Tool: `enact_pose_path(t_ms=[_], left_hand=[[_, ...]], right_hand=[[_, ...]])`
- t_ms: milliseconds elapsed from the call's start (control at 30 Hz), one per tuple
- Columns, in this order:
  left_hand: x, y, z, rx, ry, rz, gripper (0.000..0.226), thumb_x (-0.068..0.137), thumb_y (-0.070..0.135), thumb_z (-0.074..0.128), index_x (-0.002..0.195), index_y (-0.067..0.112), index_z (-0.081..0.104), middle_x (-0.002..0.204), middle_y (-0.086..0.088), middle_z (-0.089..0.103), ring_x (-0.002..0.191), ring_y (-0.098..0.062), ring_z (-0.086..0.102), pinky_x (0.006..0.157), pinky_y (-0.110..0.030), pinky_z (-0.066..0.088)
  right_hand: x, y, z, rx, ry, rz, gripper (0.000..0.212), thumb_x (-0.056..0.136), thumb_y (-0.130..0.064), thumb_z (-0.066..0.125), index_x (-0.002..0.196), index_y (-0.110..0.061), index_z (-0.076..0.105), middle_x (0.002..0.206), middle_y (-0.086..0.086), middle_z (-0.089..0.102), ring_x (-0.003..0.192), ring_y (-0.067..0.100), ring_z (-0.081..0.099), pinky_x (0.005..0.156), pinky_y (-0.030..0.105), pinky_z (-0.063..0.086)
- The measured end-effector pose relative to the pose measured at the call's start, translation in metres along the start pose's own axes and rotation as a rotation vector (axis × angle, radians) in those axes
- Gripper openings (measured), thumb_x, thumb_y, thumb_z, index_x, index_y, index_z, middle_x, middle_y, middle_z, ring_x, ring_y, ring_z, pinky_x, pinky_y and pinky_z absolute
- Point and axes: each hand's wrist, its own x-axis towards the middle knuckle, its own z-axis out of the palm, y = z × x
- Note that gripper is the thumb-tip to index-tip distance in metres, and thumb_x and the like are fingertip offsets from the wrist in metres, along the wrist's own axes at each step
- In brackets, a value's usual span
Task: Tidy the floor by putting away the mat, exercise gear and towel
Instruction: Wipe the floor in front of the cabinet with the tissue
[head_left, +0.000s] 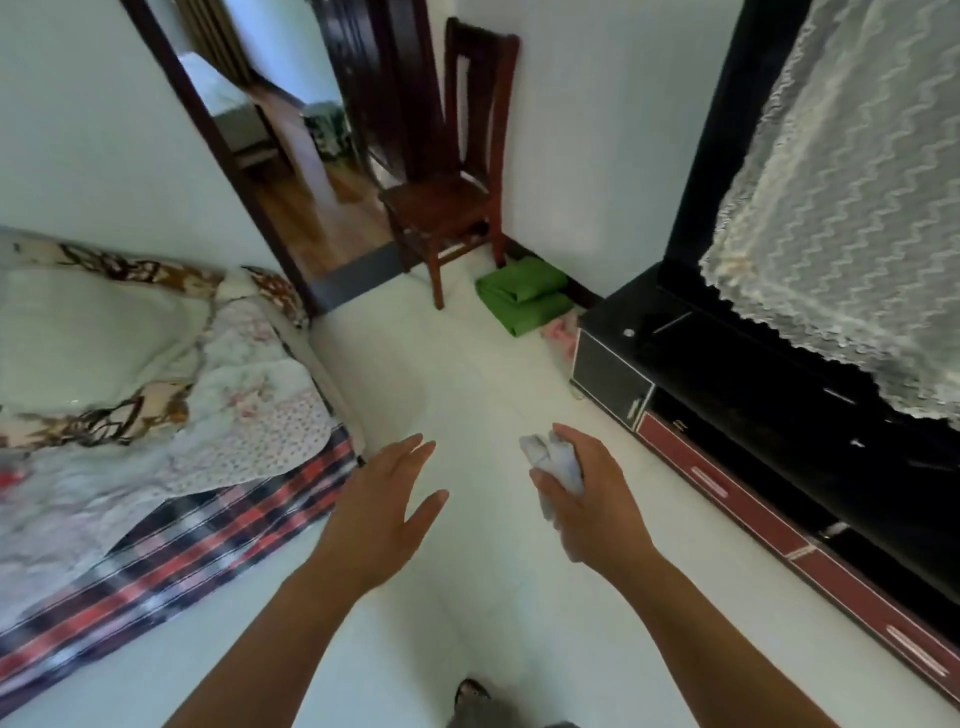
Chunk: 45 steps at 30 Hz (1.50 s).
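1. Our right hand (587, 499) grips a bunched pale towel (558, 462), fingers curled round it, above the floor (467, 395).
2. Our left hand (384, 514) hovers beside it, fingers straight and spread, holding nothing.
3. The folded green mat (522, 293) lies on the floor by the wall, between the chair (457, 197) and the black cabinet (727, 374).
4. Something pink (561, 330) lies just beside the mat, against the cabinet; we cannot tell what it is.
5. The bed (156, 415) stands on our left.

Right hand (592, 499) at lower center grips a crumpled pale towel (553, 462), left hand (387, 504) flat beside it; folded green mat (522, 293) sits upper center by the chair (457, 171).
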Motion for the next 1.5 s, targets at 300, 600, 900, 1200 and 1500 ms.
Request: enact_pose_path(t_ms=[300, 600, 900, 1200, 1500], left_hand=[[0.051, -0.102, -0.04, 0.039, 0.045, -0.108, 0.079, 0.085, 0.072, 0.019, 0.135, 0.017, 0.046, 0.139, -0.005, 0.047, 0.126, -0.025, 0.046, 0.1, -0.048, 0.042], [0.215, -0.121, -0.073, 0.123, 0.023, -0.089, 0.079, 0.079, 0.066, 0.016, 0.141, 0.021, 0.038, 0.149, -0.002, 0.035, 0.136, -0.02, 0.033, 0.107, -0.045, 0.034], [0.387, -0.104, -0.091, 0.031, 0.05, -0.044, 0.081, 0.077, 0.068, 0.013, 0.141, 0.025, 0.035, 0.15, 0.003, 0.032, 0.137, -0.015, 0.03, 0.112, -0.035, 0.026], [0.486, -0.162, -0.109, -0.053, 0.025, -0.172, 0.068, 0.088, 0.063, 0.028, 0.143, 0.024, 0.032, 0.151, 0.002, 0.03, 0.139, -0.017, 0.027, 0.114, -0.037, 0.024], [0.632, -0.27, -0.156, -0.083, 0.026, -0.237, 0.06, 0.091, 0.052, 0.034, 0.144, 0.024, 0.03, 0.153, 0.002, 0.027, 0.139, -0.016, 0.026, 0.114, -0.039, 0.027]], right_hand=[[0.09, -0.055, 0.072, -0.04, -0.183, -0.074, 0.049, 0.082, -0.057, 0.055, 0.125, -0.035, 0.045, 0.111, -0.002, 0.059, 0.098, 0.018, 0.057, 0.088, 0.04, 0.049], [0.24, -0.086, 0.082, -0.057, -0.169, -0.15, 0.051, 0.088, -0.036, 0.059, 0.134, -0.022, 0.042, 0.129, -0.004, 0.05, 0.115, 0.015, 0.048, 0.102, 0.039, 0.04], [0.396, -0.119, 0.035, -0.067, -0.056, -0.103, 0.051, 0.087, -0.035, 0.062, 0.133, -0.022, 0.044, 0.116, -0.012, 0.046, 0.108, 0.015, 0.052, 0.095, 0.037, 0.046], [0.523, -0.153, 0.073, -0.131, -0.125, -0.129, 0.051, 0.087, -0.038, 0.061, 0.132, -0.022, 0.043, 0.119, -0.005, 0.049, 0.108, 0.015, 0.052, 0.096, 0.042, 0.048], [0.696, -0.223, 0.149, -0.153, -0.207, -0.161, 0.051, 0.087, -0.045, 0.059, 0.13, -0.024, 0.043, 0.117, -0.009, 0.051, 0.106, 0.01, 0.054, 0.096, 0.037, 0.05]])
